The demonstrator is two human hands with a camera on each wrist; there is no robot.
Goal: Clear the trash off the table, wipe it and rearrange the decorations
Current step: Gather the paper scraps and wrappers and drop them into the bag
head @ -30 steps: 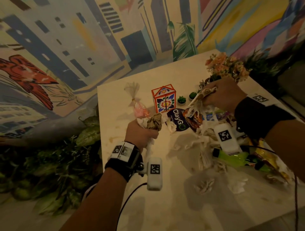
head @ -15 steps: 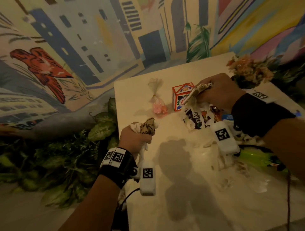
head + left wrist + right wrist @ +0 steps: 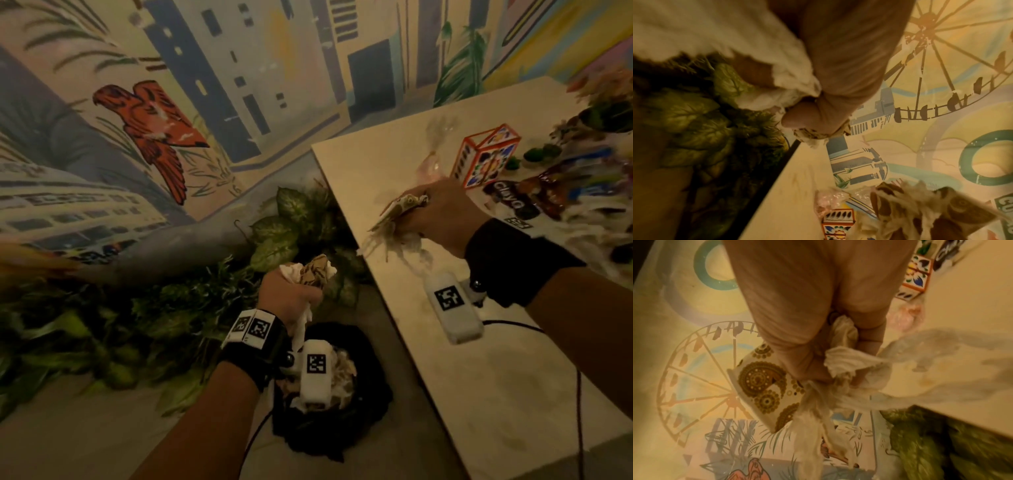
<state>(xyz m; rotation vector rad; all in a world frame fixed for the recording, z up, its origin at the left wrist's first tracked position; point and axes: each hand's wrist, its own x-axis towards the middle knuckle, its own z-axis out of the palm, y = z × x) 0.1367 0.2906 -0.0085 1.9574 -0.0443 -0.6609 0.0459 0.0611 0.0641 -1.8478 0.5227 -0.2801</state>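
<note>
My left hand (image 3: 291, 294) grips a wad of crumpled tissues and brown paper (image 3: 313, 272) off the table's left edge, above a black trash bag (image 3: 342, 387) on the floor that holds more paper. My right hand (image 3: 435, 219) grips a flattened patterned paper cup (image 3: 764, 389) together with torn white tissue (image 3: 840, 386), low over the table's left part. In the left wrist view my curled fingers (image 3: 801, 118) close round the white tissue (image 3: 756, 68). More trash lies at the table's right: a dark ClayGo wrapper (image 3: 510, 202) and other wrappers (image 3: 565, 192).
On the cream table (image 3: 496, 377) stand a red-framed flowered box (image 3: 486, 157), a pink cellophane-wrapped favour (image 3: 433, 161), small green plants (image 3: 541, 152) and a flower arrangement at the far right edge. Artificial foliage (image 3: 154, 308) fills the floor left of the table under a painted mural.
Both hands have moved left with their trash. The left hand has left the table and now hangs over the black bag. My view has swung left and down.
</note>
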